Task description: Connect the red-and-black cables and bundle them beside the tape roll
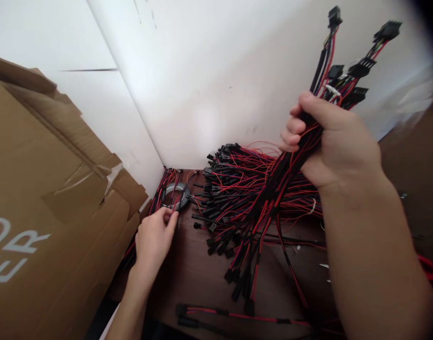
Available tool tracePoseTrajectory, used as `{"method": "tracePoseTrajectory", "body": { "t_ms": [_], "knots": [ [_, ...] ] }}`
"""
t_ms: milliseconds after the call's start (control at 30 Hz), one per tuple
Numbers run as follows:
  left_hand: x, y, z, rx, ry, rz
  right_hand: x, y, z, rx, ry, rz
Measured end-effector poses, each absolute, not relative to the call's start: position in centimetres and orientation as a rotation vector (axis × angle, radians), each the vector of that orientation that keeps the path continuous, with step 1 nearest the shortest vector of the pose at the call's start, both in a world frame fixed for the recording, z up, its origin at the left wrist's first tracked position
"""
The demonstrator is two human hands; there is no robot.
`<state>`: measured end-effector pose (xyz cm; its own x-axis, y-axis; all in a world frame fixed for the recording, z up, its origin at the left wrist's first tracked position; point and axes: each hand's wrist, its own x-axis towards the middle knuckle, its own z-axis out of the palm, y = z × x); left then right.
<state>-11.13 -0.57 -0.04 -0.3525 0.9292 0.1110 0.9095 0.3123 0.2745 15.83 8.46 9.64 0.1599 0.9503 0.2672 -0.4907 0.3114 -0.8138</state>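
My right hand (330, 141) is raised in front of the wall, closed around a thick bundle of red and black wires (273, 198) with black connectors at both ends; the lower ends hang down over the table. My left hand (154, 236) reaches to the back left corner, its fingertips pinched at the edge of a dark roll of tape (176, 194). What the fingers pinch there is too small to make out. A big pile of the same wires (238, 184) lies on the brown table (195, 269) against the wall.
A large flattened cardboard box (49, 198) leans along the left side, close to my left arm. White walls (209, 80) meet in a corner behind the roll. More loose wires (238, 314) lie near the table's front edge, and red wires (431, 269) at the right.
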Motion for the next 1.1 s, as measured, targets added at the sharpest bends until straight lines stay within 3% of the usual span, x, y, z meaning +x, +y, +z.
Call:
{"method": "tracePoseTrajectory", "body": {
  "t_ms": [100, 200, 400, 533, 800, 1100],
  "knots": [
    [-10.0, -0.7, -0.2, 1.788, 2.547, 0.09, 15.7, 8.5, 9.7, -0.637, -0.877, 1.127],
    [-10.0, -0.6, -0.7, 1.793, 2.524, 0.142, 15.7, 8.5, 9.6, -0.616, -0.883, 1.123],
    [-11.2, -1.1, 1.5, 1.734, 2.152, 1.464, 15.5, 8.3, 9.6, -0.612, -0.899, 1.147],
    [-8.7, -2.0, 3.8, 1.809, 1.952, 1.825, 14.6, 7.8, 9.8, -0.628, -0.952, 1.166],
    [-2.0, -1.5, 3.1, 2.364, 1.486, 1.331, 13.2, 7.2, 10.7, -0.737, -0.896, 1.169],
    [-0.6, -2.2, 3.1, 2.166, 1.382, 1.097, 14.6, 8.7, 9.4, -0.641, -0.937, 1.111]
  ]
}}
